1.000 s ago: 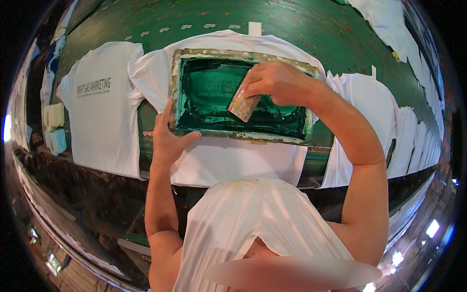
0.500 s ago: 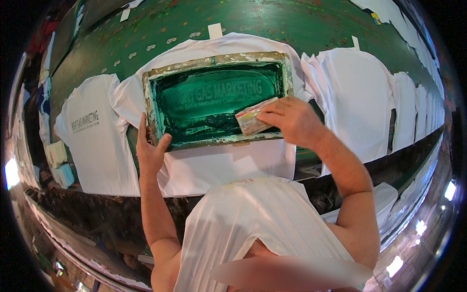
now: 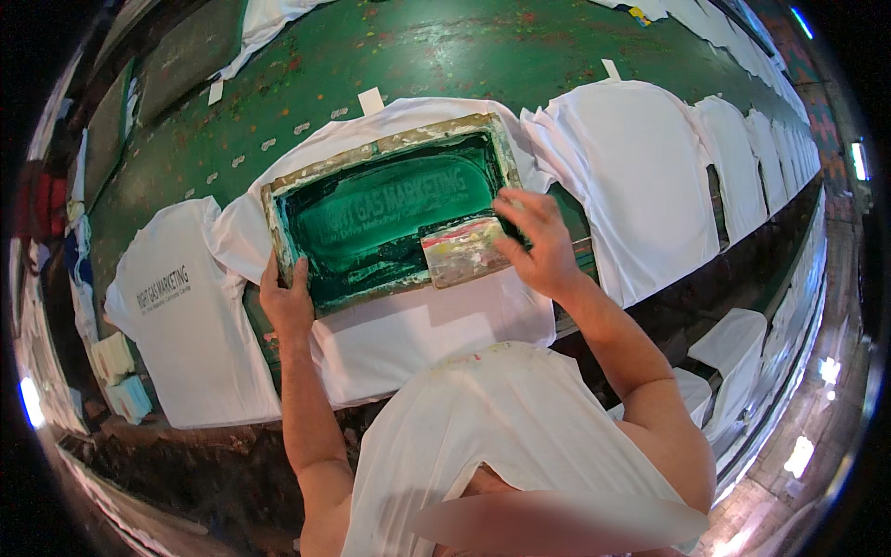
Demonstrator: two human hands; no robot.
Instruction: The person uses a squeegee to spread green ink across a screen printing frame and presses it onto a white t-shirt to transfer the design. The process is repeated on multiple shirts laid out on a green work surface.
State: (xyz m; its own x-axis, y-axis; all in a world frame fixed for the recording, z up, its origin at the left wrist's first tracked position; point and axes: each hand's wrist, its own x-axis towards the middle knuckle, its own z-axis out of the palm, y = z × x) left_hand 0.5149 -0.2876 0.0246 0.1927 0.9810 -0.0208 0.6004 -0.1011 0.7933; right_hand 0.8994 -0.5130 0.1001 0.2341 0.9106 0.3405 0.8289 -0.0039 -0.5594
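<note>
A wooden-edged printing screen [image 3: 376, 148] lies tilted on a white T-shirt [image 3: 436, 325], its green mesh coated with dark wet ink. My left hand [image 3: 288, 302] grips the screen's lower left corner, thumb on the inner side and fingers outside. A paint-stained squeegee [image 3: 461, 252] rests across the lower right part of the screen, over its near edge. At the right edge of the screen, my right hand [image 3: 540, 246] has its fingers apart, the thumb close to the squeegee's right end. Whether the thumb touches the squeegee, I cannot tell.
On the long green table [image 3: 399, 56], a printed white T-shirt [image 3: 200, 325] lies to the left. A plain white shirt [image 3: 640, 186] lies to the right, with several more beyond. Folded cloths [image 3: 128, 399] sit at the left edge. White fabric [image 3: 733, 339] hangs at the lower right.
My right hand has loosened from the squeegee and moved to the screen's right edge. The squeegee now lies flatter, nearer the lower edge. My left hand stays on the screen; the view has turned.
</note>
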